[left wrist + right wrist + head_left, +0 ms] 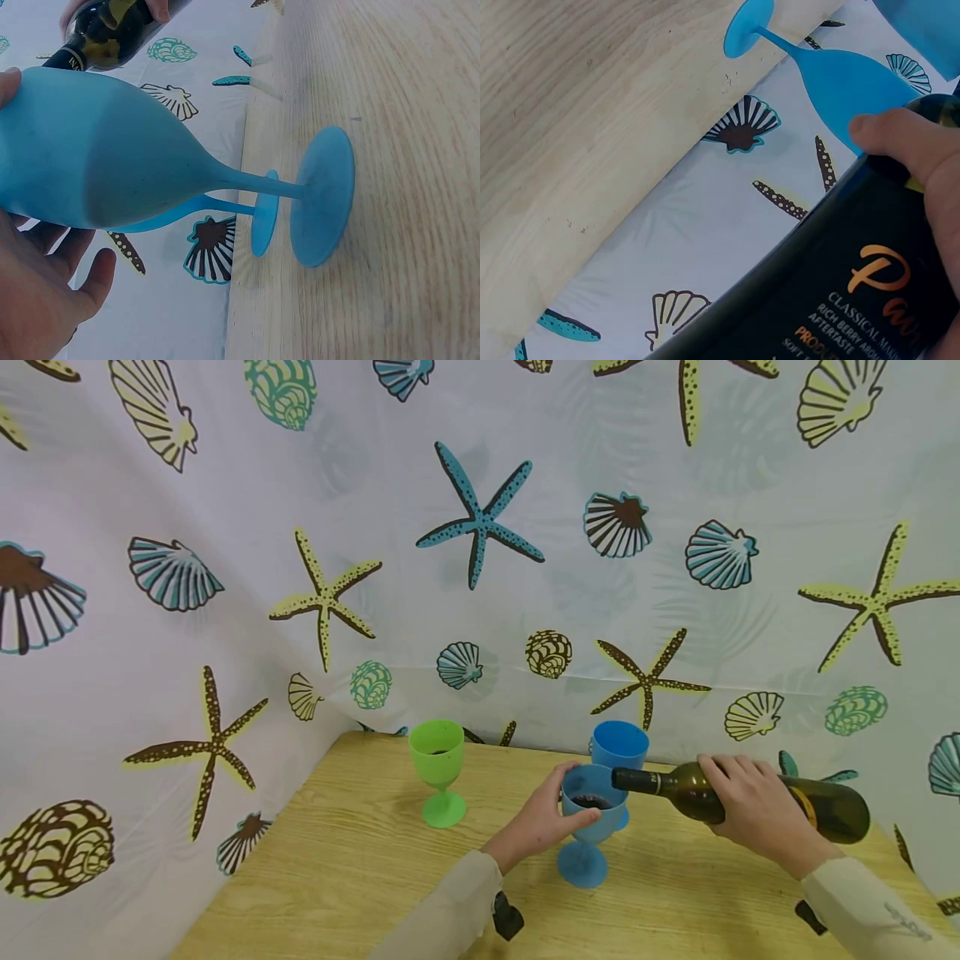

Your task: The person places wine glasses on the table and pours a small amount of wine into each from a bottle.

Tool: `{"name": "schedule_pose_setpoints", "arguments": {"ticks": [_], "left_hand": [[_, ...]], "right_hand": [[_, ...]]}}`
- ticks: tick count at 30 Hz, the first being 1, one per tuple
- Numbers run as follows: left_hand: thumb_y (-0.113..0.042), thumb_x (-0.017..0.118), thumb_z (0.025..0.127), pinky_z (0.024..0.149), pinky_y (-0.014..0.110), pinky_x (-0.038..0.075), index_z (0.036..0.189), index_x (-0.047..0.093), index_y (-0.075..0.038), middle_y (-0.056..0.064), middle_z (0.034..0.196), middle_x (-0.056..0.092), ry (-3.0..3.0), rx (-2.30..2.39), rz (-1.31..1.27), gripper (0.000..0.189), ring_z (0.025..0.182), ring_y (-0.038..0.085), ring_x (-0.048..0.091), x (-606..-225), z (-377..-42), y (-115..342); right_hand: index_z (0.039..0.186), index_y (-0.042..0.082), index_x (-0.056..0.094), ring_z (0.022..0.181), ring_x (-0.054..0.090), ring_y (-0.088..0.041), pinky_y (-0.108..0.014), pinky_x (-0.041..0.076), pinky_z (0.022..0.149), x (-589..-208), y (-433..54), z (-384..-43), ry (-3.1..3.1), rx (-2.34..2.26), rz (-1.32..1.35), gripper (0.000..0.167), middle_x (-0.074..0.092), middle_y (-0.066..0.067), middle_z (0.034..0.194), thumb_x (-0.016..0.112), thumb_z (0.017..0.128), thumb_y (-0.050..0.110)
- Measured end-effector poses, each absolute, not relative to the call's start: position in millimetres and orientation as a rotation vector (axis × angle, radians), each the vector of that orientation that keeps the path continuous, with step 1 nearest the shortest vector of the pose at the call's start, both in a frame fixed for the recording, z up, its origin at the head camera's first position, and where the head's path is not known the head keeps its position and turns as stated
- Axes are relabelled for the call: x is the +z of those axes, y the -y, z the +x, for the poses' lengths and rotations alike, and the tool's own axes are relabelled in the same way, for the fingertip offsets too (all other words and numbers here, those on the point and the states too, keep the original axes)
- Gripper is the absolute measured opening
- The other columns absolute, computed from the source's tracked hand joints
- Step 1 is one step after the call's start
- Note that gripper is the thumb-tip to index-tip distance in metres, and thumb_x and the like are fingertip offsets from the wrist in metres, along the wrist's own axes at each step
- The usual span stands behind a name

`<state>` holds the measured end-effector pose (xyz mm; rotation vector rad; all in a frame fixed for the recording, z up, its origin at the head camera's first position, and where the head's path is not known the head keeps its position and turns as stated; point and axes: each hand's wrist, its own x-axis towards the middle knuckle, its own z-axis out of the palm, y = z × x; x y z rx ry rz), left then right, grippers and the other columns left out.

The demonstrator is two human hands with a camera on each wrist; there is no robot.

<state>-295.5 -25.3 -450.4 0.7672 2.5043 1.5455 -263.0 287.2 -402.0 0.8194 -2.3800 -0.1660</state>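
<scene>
My left hand (536, 822) grips the bowl of a light blue goblet (596, 829), thumb on the near side and fingers round the back. Dark liquid shows inside that goblet. Its foot is right at the table top in the left wrist view. My right hand (757, 806) holds a dark green wine bottle (838, 810) round its body, tipped almost level. The bottle's neck points left, with the mouth at the goblet's right rim. Orange and white lettering shows on the bottle label (870, 300) in the right wrist view.
A brighter blue goblet (621, 742) stands just behind the light blue one, partly hidden by it. Farther left, a green goblet (437, 767) with dark liquid stands on the wooden table (337, 860). A white curtain (390, 485) printed with shells and starfish hangs behind.
</scene>
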Motion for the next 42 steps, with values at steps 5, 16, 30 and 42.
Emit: {"name": "schedule_pose_setpoints", "arguments": {"ticks": [5,16,30,42], "left_hand": [[-0.047,0.061,0.089,0.105,0.048,0.033,0.149,0.024,-0.020,0.004,0.149,0.031,-2.501,1.546,0.763,0.075,0.135,0.026,0.033,-451.4,-295.3,25.0],[-0.044,0.062,0.090,0.105,0.048,0.033,0.149,0.024,-0.020,0.005,0.149,0.032,-2.494,1.558,0.769,0.074,0.134,0.026,0.034,-452.1,-294.6,24.1],[-0.041,0.062,0.091,0.105,0.048,0.033,0.149,0.023,-0.020,0.005,0.149,0.032,-2.498,1.559,0.783,0.073,0.134,0.025,0.035,-449.5,-295.4,23.3],[-0.040,0.062,0.091,0.104,0.048,0.034,0.149,0.023,-0.019,0.005,0.148,0.033,-2.504,1.558,0.783,0.073,0.133,0.026,0.036,-450.7,-294.8,23.7]], "right_hand": [[0.121,-0.005,0.050,0.088,0.057,-0.038,-0.054,0.048,0.073,-410.5,-286.6,-260.8,2.404,-0.104,0.780,0.095,0.059,-0.022,0.103,0.094,0.046,0.032],[0.122,-0.008,0.050,0.090,0.058,-0.040,-0.056,0.048,0.073,-425.6,-286.1,-256.5,2.390,0.046,0.739,0.093,0.058,-0.023,0.107,0.093,0.047,0.027],[0.121,-0.010,0.050,0.086,0.059,-0.040,-0.055,0.048,0.071,-438.1,-294.8,-251.1,2.443,0.119,0.633,0.093,0.059,-0.025,0.100,0.094,0.047,0.027],[0.124,-0.009,0.047,0.089,0.058,-0.042,-0.057,0.048,0.072,-439.4,-285.9,-241.1,2.386,0.527,0.454,0.088,0.057,-0.026,0.104,0.092,0.053,0.019]]}}
